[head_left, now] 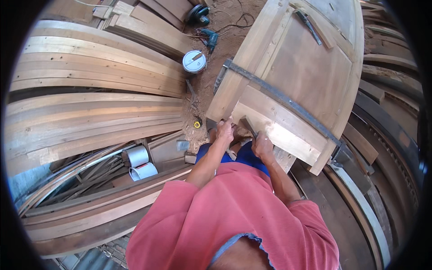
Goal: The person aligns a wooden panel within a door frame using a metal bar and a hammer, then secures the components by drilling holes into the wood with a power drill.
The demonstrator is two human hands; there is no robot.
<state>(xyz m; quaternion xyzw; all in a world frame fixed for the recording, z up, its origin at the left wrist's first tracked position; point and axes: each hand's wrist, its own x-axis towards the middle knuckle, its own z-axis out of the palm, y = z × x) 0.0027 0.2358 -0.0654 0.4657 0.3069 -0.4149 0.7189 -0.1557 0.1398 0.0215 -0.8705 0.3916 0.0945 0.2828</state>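
Note:
A panelled wooden door (310,67) lies in front of me, its near end close to my lap. A long metal bar clamp (283,96) spans its width. My left hand (225,131) is at the door's near left corner, fingers pinched together at the edge; what they hold is too small to make out. Just to the right, my right hand (262,146) is closed around the handle of a hammer (247,126), its head pointing toward the left hand. Farther up the door rest a dark narrow tool (308,27) and a thin wood strip (321,32).
Stacked planks (90,67) fill the left side; more timber (387,90) lies along the right. On the sawdust-covered ground are a lidded white bucket (194,63), a teal power drill (210,39), cords and a yellow-and-black tape measure (197,123). White cans (137,156) lie lower left.

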